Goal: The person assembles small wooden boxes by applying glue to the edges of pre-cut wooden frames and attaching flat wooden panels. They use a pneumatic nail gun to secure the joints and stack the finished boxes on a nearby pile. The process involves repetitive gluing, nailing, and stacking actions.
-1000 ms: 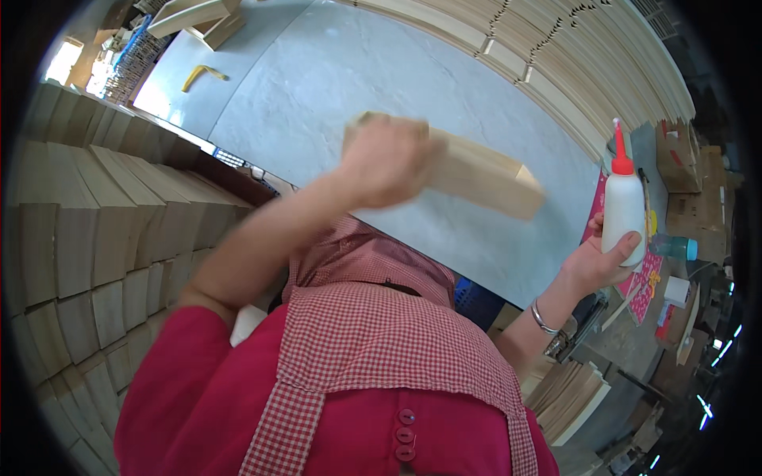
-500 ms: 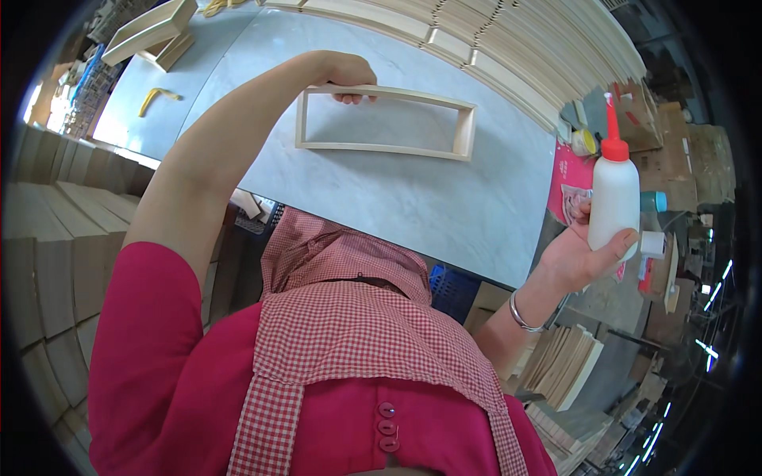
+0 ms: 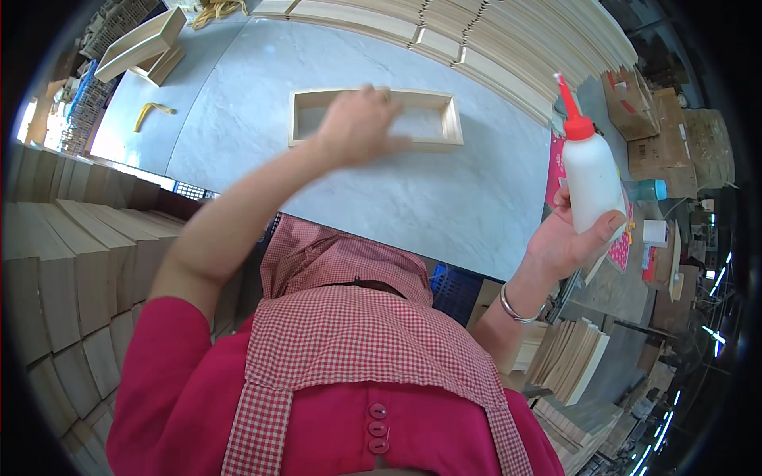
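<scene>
One wooden frame lies flat on the grey table. The left hand rests on its near side, blurred, so I cannot tell if the fingers grip it. The right hand is closed around one white glue bottle with red tip, upright, beside the table edge. Two more frames lie far left, many wooden boards behind.
</scene>
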Demonstrator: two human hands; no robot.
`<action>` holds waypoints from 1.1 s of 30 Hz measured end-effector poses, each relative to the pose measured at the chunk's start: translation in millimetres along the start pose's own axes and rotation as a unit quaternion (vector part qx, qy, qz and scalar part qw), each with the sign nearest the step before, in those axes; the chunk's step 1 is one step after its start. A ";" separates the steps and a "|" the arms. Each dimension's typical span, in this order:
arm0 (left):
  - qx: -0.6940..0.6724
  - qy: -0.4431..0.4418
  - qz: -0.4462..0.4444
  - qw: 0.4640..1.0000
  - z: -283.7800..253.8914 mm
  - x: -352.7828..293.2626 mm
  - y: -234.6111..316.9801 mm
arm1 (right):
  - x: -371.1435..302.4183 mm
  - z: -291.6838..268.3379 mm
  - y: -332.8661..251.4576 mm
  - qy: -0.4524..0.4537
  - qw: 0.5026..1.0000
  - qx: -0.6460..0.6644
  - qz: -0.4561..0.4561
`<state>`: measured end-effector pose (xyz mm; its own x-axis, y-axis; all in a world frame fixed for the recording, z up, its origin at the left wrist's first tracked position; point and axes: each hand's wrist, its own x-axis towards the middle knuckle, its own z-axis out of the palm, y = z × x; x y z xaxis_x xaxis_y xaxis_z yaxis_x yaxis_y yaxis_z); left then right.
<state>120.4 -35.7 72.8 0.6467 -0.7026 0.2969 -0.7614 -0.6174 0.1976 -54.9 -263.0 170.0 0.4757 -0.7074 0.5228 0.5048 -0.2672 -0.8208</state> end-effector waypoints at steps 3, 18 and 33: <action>-0.029 -0.073 -0.013 0.997 20.6 -31.0 29.4 | -0.7 16.3 3.0 -0.018 1.000 -0.018 -0.017; -0.083 0.056 0.056 0.993 44.1 -108.6 69.4 | -87.4 85.9 77.8 -0.289 0.938 -0.023 0.189; -0.078 0.096 0.083 0.989 73.4 -119.5 60.0 | -101.8 117.3 83.3 -0.370 0.918 -0.027 0.140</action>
<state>0.7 -14.8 -19.5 0.5040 -0.7001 0.5058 -0.8632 -0.4277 0.2681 23.2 -136.4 75.4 0.9506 -0.1215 0.2857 0.2605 -0.1886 -0.9469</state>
